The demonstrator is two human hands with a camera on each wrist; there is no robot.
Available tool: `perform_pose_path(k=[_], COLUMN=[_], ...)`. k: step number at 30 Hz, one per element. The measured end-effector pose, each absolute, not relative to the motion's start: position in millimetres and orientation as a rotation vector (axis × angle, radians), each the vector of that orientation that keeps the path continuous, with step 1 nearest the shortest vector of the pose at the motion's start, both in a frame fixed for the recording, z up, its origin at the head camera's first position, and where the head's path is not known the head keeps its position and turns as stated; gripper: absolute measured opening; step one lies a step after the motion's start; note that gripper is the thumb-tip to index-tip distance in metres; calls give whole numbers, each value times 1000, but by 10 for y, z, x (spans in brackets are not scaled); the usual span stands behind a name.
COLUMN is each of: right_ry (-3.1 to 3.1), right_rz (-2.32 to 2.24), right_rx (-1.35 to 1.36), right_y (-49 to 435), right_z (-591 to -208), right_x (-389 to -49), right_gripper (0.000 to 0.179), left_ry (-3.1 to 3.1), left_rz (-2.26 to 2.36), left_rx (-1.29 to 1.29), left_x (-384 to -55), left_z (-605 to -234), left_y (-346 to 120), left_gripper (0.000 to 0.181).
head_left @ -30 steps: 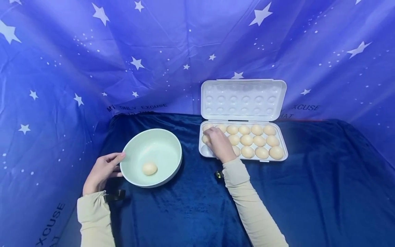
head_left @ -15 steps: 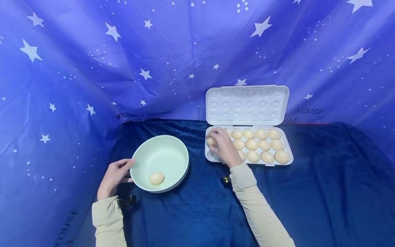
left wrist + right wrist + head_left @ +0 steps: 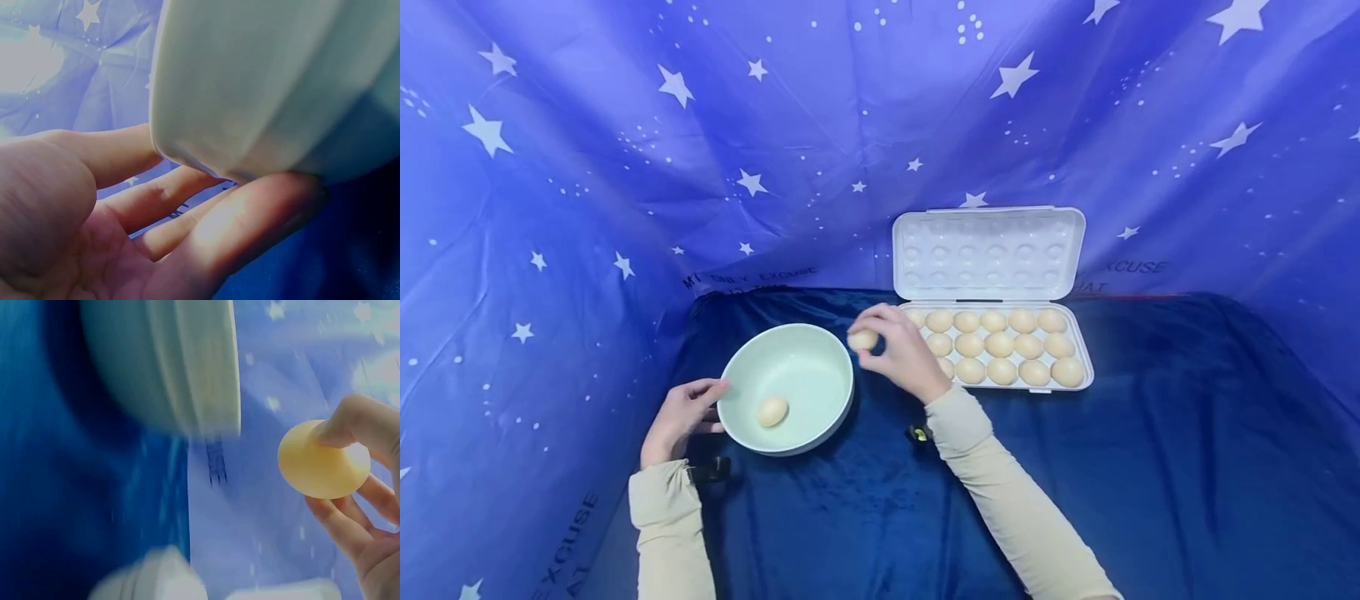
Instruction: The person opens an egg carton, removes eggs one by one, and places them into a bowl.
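Note:
A pale green bowl point(image 3: 820, 375) stands on the dark blue cloth, with one egg point(image 3: 772, 411) lying inside it. My left hand point(image 3: 681, 417) grips the bowl's left side, thumb at the rim and the other fingers against the outer wall point(image 3: 250, 94). Between thumb and fingertips, my right hand point(image 3: 901, 350) pinches a second egg point(image 3: 324, 459), held up just off the bowl's right rim. Right of that hand is a white egg box point(image 3: 988, 250), its lid raised; several light brown eggs point(image 3: 1000, 344) sit in rows, and the hand hides part of its left end.
Blue velvet cloth point(image 3: 850, 525) covers the table. Behind and at the left hangs a blue-violet curtain point(image 3: 820, 125) with white stars and lettering. The upright lid of the egg box stands close to the back curtain.
My right hand has lifted an egg out of the box's left end and carried it left to the bowl's rim. My left hand keeps its hold on the bowl. The head view has shifted slightly.

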State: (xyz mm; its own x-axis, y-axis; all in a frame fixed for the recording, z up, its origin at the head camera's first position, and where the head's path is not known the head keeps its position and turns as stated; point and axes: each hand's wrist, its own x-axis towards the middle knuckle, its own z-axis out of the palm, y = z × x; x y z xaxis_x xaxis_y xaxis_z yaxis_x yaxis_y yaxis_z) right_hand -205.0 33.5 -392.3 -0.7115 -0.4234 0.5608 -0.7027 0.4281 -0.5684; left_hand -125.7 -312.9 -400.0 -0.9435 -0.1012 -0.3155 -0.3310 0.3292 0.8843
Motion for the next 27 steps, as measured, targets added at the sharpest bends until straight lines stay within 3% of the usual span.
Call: perform_pose_path(k=[9,27], right_ry=[-2643,-2840], right_rz=[1057,494], right_rx=[1272,1379], right_y=[-168,-511], right_z=[-3858,-4001], right_x=[-1905,-1862], right_gripper=[31,25], left_ry=[2395,2395], left_rz=[1631,1652], left_rx=[-403,-380], left_x=[-1225,-1211], left_z=[-4017,-3976], left_y=[-3146,-3107], left_gripper=[59,58])
